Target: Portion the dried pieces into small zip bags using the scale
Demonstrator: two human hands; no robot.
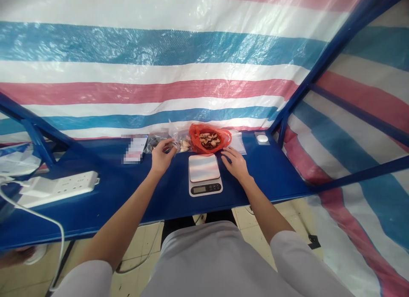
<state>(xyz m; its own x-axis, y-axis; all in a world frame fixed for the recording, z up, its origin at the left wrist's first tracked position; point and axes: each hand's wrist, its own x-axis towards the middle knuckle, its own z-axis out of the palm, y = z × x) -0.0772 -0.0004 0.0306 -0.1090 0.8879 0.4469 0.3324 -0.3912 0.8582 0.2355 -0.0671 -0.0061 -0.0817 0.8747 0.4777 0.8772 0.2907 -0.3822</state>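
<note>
My left hand is closed at the back of the blue table, its thumb and forefinger pinching the edge of a clear plastic bag that stands up a little. Pale dried pieces lie in clear plastic beside it. Right of these, a red plastic bag gapes open around a heap of brown and cream dried slices. My right hand is open, fingers spread, just in front of the red bag's right side, holding nothing. Between my hands sits a white kitchen scale with a bare platform.
A partly blurred phone-like thing lies left of the bags. Flat clear bags are right of the red bag, and a white rounded object is farther right. A power strip with a cable occupies the left; blue frame bars bound the table.
</note>
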